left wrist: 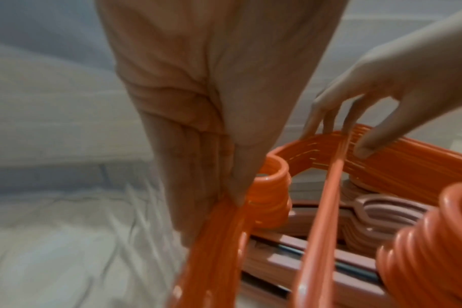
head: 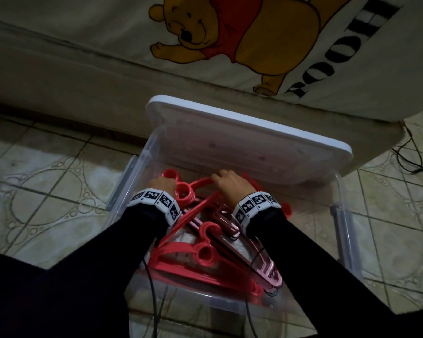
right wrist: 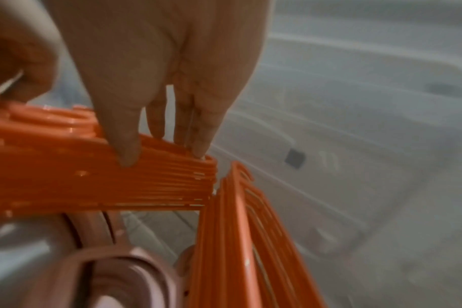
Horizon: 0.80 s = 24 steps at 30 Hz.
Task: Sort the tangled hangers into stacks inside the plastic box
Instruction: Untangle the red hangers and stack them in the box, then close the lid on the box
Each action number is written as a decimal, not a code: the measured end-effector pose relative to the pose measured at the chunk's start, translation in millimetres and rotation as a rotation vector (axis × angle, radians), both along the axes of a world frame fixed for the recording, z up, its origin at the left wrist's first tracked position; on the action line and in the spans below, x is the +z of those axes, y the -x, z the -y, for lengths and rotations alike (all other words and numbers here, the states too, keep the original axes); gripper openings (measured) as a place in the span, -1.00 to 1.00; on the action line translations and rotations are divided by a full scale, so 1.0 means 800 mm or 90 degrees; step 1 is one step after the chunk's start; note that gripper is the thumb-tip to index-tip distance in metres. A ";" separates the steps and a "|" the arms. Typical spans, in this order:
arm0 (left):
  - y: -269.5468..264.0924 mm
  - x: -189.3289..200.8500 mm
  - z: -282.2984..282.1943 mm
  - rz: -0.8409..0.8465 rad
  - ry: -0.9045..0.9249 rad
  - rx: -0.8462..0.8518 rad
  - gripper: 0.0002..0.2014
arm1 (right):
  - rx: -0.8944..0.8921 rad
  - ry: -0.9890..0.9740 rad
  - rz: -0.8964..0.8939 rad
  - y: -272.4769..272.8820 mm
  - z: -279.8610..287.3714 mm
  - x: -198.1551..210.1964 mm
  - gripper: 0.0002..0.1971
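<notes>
Before you, a cream fabric cover printed with a yellow cartoon bear [head: 220,32] drapes behind the clear, smooth-walled plastic box [head: 340,230] on the patterned floor tiles [head: 47,181], its flat white lid [head: 249,132] leaning at the far rim. Inside lie the glossy red plastic hangers [head: 200,262] over ridged pale pink ones [head: 226,228]. Your right hand [head: 232,189] pinches a stacked red bundle [right wrist: 92,177], thumb against fingers; your left hand [head: 162,185] grips the same bundle beside its ring-shaped hooks [left wrist: 272,187].

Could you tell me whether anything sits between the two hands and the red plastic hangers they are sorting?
Nothing visible does: the left hand and right hand already grip the bundle of red plastic hangers inside the clear plastic box.
</notes>
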<state>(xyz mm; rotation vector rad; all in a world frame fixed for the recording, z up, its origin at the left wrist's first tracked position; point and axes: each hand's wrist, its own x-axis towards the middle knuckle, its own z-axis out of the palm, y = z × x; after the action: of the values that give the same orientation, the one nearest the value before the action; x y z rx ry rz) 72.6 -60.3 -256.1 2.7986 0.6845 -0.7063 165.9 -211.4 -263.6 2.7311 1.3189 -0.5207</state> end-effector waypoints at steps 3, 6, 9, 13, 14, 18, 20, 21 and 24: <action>0.002 0.004 -0.002 0.029 -0.022 0.024 -0.84 | -0.011 -0.015 -0.019 0.000 0.008 0.013 -0.54; -0.010 0.034 -0.010 0.023 0.022 0.011 -0.69 | -0.015 -0.061 -0.010 -0.004 0.024 0.039 -0.64; -0.030 0.082 -0.018 0.095 0.044 0.034 -0.61 | -0.020 -0.100 0.014 -0.010 0.046 0.078 -0.68; -0.047 0.151 -0.026 0.238 0.125 0.077 -0.53 | -0.094 -0.205 0.023 -0.017 0.079 0.142 -0.77; -0.049 0.167 -0.028 0.277 0.132 0.089 -0.52 | -0.129 -0.243 0.029 -0.018 0.089 0.157 -0.80; -0.057 0.206 -0.040 0.378 0.069 0.128 -0.41 | -0.320 -0.383 0.108 -0.028 0.128 0.202 -0.77; -0.060 0.210 -0.050 0.391 0.033 0.151 -0.41 | -0.413 -0.414 0.152 -0.038 0.144 0.212 -0.72; -0.062 0.208 -0.057 0.381 0.024 0.166 -0.40 | -0.456 -0.421 0.161 -0.045 0.152 0.215 -0.71; -0.069 0.197 -0.067 0.322 0.029 0.212 -0.33 | -0.574 -0.390 0.126 -0.066 0.170 0.211 -0.59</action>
<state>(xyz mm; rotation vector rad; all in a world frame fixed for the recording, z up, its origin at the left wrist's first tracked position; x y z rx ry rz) 127.5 -6.4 -98.1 2.5610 0.9671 0.0470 218.4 -347.3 -94.5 3.6670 0.1163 0.1925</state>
